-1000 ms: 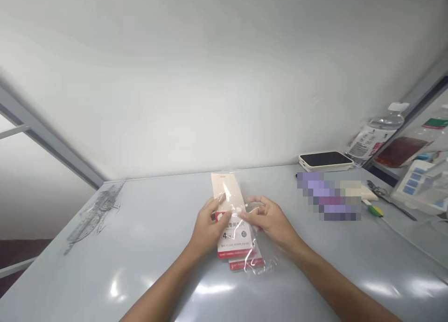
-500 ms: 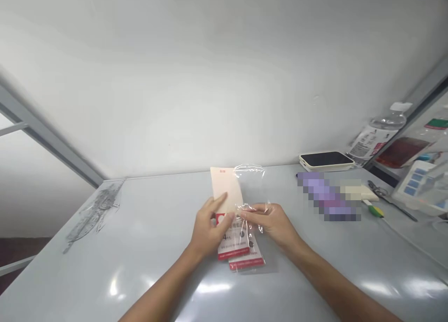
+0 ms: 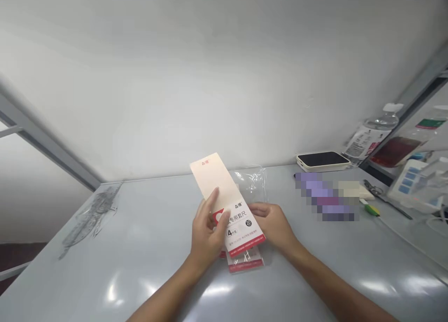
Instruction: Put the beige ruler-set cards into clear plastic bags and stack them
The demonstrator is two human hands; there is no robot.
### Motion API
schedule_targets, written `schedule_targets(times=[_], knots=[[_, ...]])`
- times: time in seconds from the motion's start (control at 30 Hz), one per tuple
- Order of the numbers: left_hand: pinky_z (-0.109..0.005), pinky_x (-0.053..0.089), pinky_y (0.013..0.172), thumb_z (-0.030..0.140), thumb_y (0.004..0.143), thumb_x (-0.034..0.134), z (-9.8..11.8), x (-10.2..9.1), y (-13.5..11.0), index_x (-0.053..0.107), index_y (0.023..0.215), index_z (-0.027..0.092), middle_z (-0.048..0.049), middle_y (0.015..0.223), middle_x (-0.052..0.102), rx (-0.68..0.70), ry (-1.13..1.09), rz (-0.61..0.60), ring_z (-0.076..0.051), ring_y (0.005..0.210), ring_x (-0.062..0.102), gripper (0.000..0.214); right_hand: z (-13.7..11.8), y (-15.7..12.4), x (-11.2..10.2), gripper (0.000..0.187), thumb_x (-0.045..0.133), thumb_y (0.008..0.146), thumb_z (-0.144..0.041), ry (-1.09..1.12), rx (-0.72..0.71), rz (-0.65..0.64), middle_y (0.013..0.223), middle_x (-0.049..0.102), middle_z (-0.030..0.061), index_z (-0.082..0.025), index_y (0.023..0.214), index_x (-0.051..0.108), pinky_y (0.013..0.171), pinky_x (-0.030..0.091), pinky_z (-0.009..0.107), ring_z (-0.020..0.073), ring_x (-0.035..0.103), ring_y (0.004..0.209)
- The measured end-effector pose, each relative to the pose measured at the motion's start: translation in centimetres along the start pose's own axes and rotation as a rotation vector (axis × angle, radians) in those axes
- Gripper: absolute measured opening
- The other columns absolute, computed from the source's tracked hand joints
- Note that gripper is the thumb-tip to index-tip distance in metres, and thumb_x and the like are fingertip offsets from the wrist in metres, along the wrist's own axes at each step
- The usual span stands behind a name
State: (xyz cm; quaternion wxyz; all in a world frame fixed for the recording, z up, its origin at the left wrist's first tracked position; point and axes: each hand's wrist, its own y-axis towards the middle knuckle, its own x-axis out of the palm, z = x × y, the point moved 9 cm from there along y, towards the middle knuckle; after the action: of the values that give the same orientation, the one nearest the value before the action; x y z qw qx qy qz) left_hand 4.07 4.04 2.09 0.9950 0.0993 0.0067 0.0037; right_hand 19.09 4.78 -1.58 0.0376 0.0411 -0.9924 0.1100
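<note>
My left hand (image 3: pixel 209 226) is closed on a pale printed card (image 3: pixel 213 172), its thumb on the front. The card tilts, its top leaning left, with black print and a red band along its lower edge. Behind it is a clear plastic bag (image 3: pixel 257 179) that has another red-banded card (image 3: pixel 247 262) showing through near the bottom. My right hand (image 3: pixel 275 226) is closed on the bag beside the held card's right edge. Its fingertips are partly hidden behind that card.
A crumpled clear plastic piece (image 3: pixel 93 214) lies at the left of the grey table (image 3: pixel 147 284). On the right are a phone (image 3: pixel 324 159), a blurred purple item (image 3: pixel 320 196), scissors (image 3: pixel 373 187) and a green-yellow-handled tool (image 3: pixel 371 210). Bottles, one with a white cap (image 3: pixel 392 108), stand behind.
The printed card has come in front of the clear bag and tilted to the left, with more of its print showing. My right hand now sits partly behind it.
</note>
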Motion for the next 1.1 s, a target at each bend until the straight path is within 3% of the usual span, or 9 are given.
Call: schedule_targets(times=[0.13, 0.3, 0.53, 0.77, 0.97, 1.1], knots=[[-0.026, 0.056, 0.063, 0.032, 0.079, 0.056, -0.5, -0.8, 0.7, 0.037, 0.131, 0.023, -0.0105, 0.12, 0.052, -0.063, -0.008, 0.058, -0.02, 0.089, 0.062, 0.056, -0.2, 0.1, -0.4, 0.03, 0.067, 0.066, -0.035, 0.043, -0.012, -0.017, 0.079, 0.071, 0.0086, -0.013, 0.087, 0.069, 0.061, 0.052, 0.029, 0.0217, 0.066, 0.07], [-0.024, 0.055, 0.065, 0.032, 0.079, 0.055, 0.9, -2.4, 1.3, 0.04, 0.129, 0.025, -0.0092, 0.129, 0.045, 0.002, 0.076, 0.168, -0.018, 0.091, 0.061, 0.052, -0.4, 0.3, -1.2, 0.031, 0.069, 0.064, -0.039, 0.071, -0.027, 0.003, 0.08, 0.071, 0.0096, -0.013, 0.081, 0.069, 0.067, 0.053, 0.032, 0.0225, 0.066, 0.072], [-0.026, 0.054, 0.067, 0.031, 0.079, 0.055, 2.0, -3.3, 1.2, 0.04, 0.129, 0.024, -0.0104, 0.123, 0.05, 0.108, 0.272, 0.258, -0.019, 0.092, 0.06, 0.052, -0.6, 0.0, -1.3, 0.035, 0.069, 0.064, -0.041, 0.072, -0.039, 0.011, 0.079, 0.07, 0.0102, -0.013, 0.084, 0.069, 0.068, 0.052, 0.035, 0.025, 0.066, 0.075], [-0.028, 0.051, 0.077, 0.028, 0.08, 0.055, 2.2, -2.6, 1.0, 0.042, 0.127, 0.025, -0.0085, 0.127, 0.047, 0.206, 0.266, 0.183, -0.019, 0.099, 0.057, 0.049, -0.7, 0.0, -0.6, 0.03, 0.067, 0.067, -0.042, 0.074, -0.065, -0.028, 0.088, 0.069, 0.0098, -0.015, 0.079, 0.07, 0.067, 0.051, 0.033, 0.0242, 0.064, 0.078], [-0.029, 0.05, 0.078, 0.03, 0.08, 0.053, 1.1, -1.5, 0.7, 0.043, 0.127, 0.024, -0.0096, 0.126, 0.048, 0.144, 0.26, 0.106, -0.02, 0.101, 0.055, 0.048, -1.1, -0.1, -0.2, 0.028, 0.064, 0.07, -0.041, 0.129, -0.094, -0.029, 0.078, 0.069, 0.0074, -0.015, 0.082, 0.069, 0.068, 0.05, 0.032, 0.022, 0.063, 0.074], [-0.028, 0.051, 0.072, 0.032, 0.08, 0.053, 0.6, -1.6, 0.9, 0.043, 0.127, 0.024, -0.0092, 0.124, 0.049, 0.097, 0.293, 0.107, -0.018, 0.091, 0.058, 0.048, -1.1, -0.1, -0.7, 0.026, 0.066, 0.068, -0.04, 0.145, -0.1, 0.032, 0.071, 0.067, 0.0055, -0.015, 0.076, 0.069, 0.067, 0.048, 0.031, 0.0198, 0.062, 0.069]])
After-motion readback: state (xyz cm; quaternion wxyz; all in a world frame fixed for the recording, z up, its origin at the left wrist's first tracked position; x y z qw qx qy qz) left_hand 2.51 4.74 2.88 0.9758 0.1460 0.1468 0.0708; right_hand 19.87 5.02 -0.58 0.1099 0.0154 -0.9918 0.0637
